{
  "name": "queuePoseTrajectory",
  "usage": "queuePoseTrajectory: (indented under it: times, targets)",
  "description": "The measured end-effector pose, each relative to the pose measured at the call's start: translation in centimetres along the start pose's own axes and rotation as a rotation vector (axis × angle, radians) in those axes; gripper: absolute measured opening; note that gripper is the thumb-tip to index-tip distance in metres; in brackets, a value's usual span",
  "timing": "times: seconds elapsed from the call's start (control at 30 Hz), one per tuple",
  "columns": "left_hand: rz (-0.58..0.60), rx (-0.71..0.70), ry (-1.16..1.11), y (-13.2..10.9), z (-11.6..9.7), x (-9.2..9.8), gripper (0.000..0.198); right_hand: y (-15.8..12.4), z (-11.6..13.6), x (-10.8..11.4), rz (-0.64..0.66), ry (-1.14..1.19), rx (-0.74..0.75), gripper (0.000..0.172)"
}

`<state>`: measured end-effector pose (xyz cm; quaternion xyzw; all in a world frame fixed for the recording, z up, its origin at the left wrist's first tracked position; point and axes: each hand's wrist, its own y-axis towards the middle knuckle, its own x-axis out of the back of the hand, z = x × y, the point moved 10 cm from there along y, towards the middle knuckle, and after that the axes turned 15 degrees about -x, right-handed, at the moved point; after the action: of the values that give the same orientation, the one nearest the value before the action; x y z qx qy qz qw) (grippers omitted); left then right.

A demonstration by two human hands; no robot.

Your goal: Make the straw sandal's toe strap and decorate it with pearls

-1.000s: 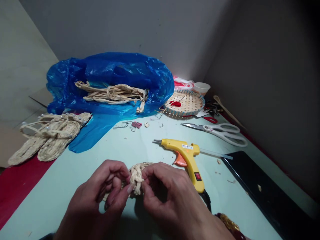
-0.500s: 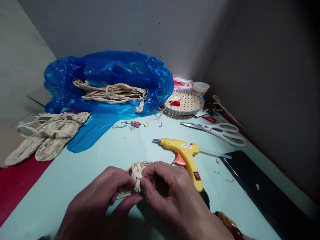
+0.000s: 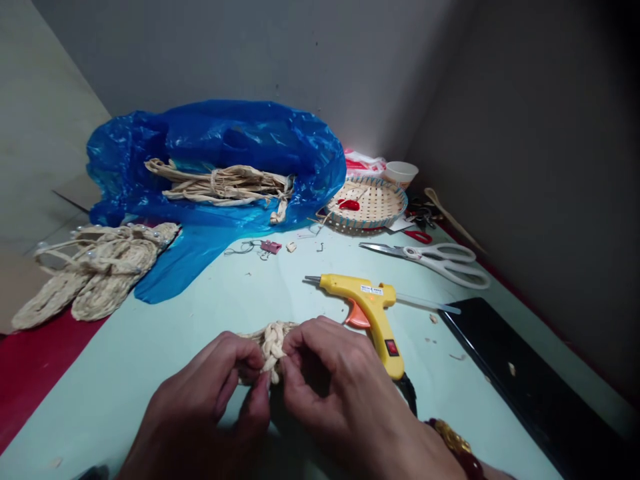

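Note:
Both hands meet low in the middle of the view over a small braided straw piece (image 3: 271,341). My left hand (image 3: 210,407) pinches its left side between thumb and curled fingers. My right hand (image 3: 340,393) is closed on its right side, fingertips pressed to the braid. Most of the piece is hidden under the fingers; only the pale plaited top shows. A yellow hot glue gun (image 3: 373,313) lies just right of my right hand, nozzle pointing left.
A blue plastic bag (image 3: 220,167) holding a bundle of straw (image 3: 220,185) sits at the back. Woven straw sandals (image 3: 95,267) lie at left. A woven tray (image 3: 367,203), white scissors (image 3: 435,260), a pink binder clip (image 3: 271,247) and a black slab (image 3: 530,387) surround the light green table (image 3: 200,320).
My left hand's fingers have shifted on the braid, from curled under to flattened over it, then back to a pinch. The right hand stays closed on it.

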<state>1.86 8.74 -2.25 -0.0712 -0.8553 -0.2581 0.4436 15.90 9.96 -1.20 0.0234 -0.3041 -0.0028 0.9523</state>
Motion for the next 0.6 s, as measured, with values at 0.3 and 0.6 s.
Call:
queuePoseTrajectory:
  times: [0.3,0.6]
  targets:
    - [0.012,-0.001,-0.027,0.4,0.1,-0.3,0.006,0.2,-0.7,-0.3,0.036,-0.008,-0.054,0.014]
    - [0.005,0.141,-0.123,-0.2,1.6,-0.2,0.01,0.0,-1.1,-0.7,0.193,0.137,-0.125,0.007]
